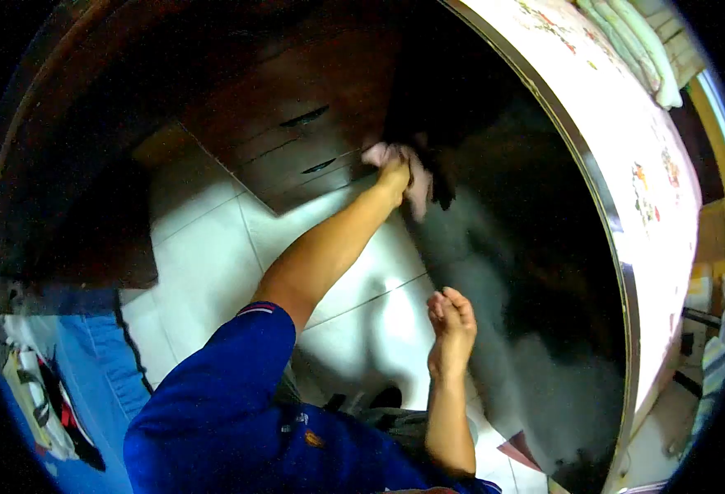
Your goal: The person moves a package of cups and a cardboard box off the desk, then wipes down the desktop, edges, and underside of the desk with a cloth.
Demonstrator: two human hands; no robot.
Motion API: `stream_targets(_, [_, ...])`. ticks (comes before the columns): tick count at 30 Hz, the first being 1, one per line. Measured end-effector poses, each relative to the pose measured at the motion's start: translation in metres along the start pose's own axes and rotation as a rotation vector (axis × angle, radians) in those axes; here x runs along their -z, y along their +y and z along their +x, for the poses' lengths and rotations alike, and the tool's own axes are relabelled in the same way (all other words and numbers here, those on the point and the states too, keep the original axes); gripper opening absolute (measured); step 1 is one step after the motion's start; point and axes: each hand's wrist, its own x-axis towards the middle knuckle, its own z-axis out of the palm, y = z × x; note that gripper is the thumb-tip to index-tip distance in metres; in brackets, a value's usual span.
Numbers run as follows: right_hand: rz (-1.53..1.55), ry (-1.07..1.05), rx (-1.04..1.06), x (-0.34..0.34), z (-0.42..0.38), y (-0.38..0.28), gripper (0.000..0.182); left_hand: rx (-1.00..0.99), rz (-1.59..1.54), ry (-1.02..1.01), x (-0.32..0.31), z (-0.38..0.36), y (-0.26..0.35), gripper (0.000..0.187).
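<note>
My left hand (395, 179), at the end of an outstretched arm, is closed on a pale pink cloth (417, 191). The cloth bunches around the fingers and hangs down beside a dark, glossy upright panel (527, 329), near its far end. Whether the cloth presses on the panel is hard to tell in the shadow. Lower down, my right hand (451, 325) is raised in front of the same panel. Its fingers are loosely bent, and nothing shows in them.
Beyond my left hand stands a dark wooden cabinet (297, 156) with drawer handles. White floor tiles (206, 239) lie below. A floral-covered bed (626, 132) rises on the right, with folded green cloth (638, 45) on it. Blue fabric (99, 362) and assorted items are at left.
</note>
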Motion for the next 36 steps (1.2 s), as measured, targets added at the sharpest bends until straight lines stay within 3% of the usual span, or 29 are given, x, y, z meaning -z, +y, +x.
stream_targets(3, [-0.283, 0.003, 0.090, -0.022, 0.017, 0.016, 0.044, 0.040, -0.010, -0.260, 0.015, -0.021, -0.020, 0.031])
stream_targets(4, [-0.309, 0.002, 0.114, -0.040, 0.022, 0.012, 0.053, 0.016, -0.065, -0.204, 0.012, -0.048, -0.005, 0.033])
stream_targets(7, [-0.159, -0.140, 0.048, -0.092, 0.043, -0.004, 0.074, -0.072, -0.085, -0.500, 0.031, -0.076, 0.029, 0.034])
stream_targets(9, [0.013, -0.301, 0.076, -0.120, 0.066, -0.004, 0.072, -0.226, -0.034, -0.589, 0.041, -0.098, 0.056, 0.026])
stream_targets(10, [0.076, -0.342, 0.195, -0.142, 0.068, -0.013, 0.064, -0.224, -0.041, -0.597, 0.049, -0.106, 0.074, 0.026])
stream_targets(12, [0.106, -0.340, 0.337, -0.158, 0.088, -0.019, 0.056, -0.283, 0.314, -0.659, 0.068, -0.119, 0.102, 0.021])
stream_targets(13, [-0.038, -0.206, 0.554, -0.169, 0.093, -0.024, 0.051, -0.483, 0.215, -0.640, 0.073, -0.122, 0.105, 0.021])
stream_targets(14, [-0.185, -0.066, 0.765, -0.181, 0.095, -0.031, 0.047, -0.636, 0.424, -0.549, 0.086, -0.126, 0.113, 0.026])
stream_targets(15, [-0.456, -0.026, 1.113, -0.186, 0.098, -0.045, 0.044, -0.635, 0.410, -0.487, 0.099, -0.134, 0.116, 0.029])
stream_targets(16, [-0.737, 0.013, 1.448, -0.189, 0.098, -0.068, 0.042, -0.628, 0.401, -0.423, 0.113, -0.148, 0.117, 0.033])
stream_targets(18, [-0.992, 0.061, 1.926, -0.211, 0.099, -0.118, 0.041, -0.375, 0.352, -0.469, 0.147, -0.181, 0.133, 0.039])
stream_targets(20, [-1.186, 0.094, 2.047, -0.231, 0.093, -0.148, 0.042, -0.249, 0.247, -0.459, 0.173, -0.194, 0.114, 0.032])
stream_targets(22, [-1.397, 0.206, 2.072, -0.241, 0.126, -0.151, 0.046, -0.155, 0.225, -0.439, 0.188, -0.205, 0.100, 0.028])
stream_targets(23, [-1.649, 0.296, 1.995, -0.240, 0.141, -0.144, 0.051, -0.112, 0.214, -0.414, 0.187, -0.212, 0.104, 0.025])
stream_targets(24, [-1.866, 0.254, 1.829, -0.237, 0.158, -0.132, 0.052, -0.107, 0.209, -0.414, 0.188, -0.216, 0.106, 0.025])
stream_targets(26, [-2.239, 0.216, 1.711, -0.234, 0.174, -0.104, 0.051, -0.150, 0.216, -0.556, 0.187, -0.217, 0.109, 0.024])
stream_targets(28, [-2.418, 0.052, 1.473, -0.238, 0.173, -0.083, 0.053, -0.150, 0.246, -0.579, 0.185, -0.215, 0.108, 0.024])
stream_targets(30, [-2.555, 0.024, 1.461, -0.229, 0.197, -0.047, 0.054, -0.151, 0.294, -0.553, 0.188, -0.210, 0.106, 0.025])
stream_targets(32, [-2.571, -0.254, 1.591, -0.195, 0.225, -0.005, 0.053, -0.147, 0.274, -0.553, 0.191, -0.208, 0.101, 0.025])
stream_targets(34, [-2.427, -0.458, 1.572, -0.153, 0.236, 0.026, 0.055, -0.159, 0.249, -0.557, 0.193, -0.208, 0.098, 0.024])
stream_targets(36, [-2.375, -0.490, 1.556, -0.151, 0.221, 0.017, 0.056, -0.123, 0.253, -0.550, 0.194, -0.211, 0.105, 0.024])
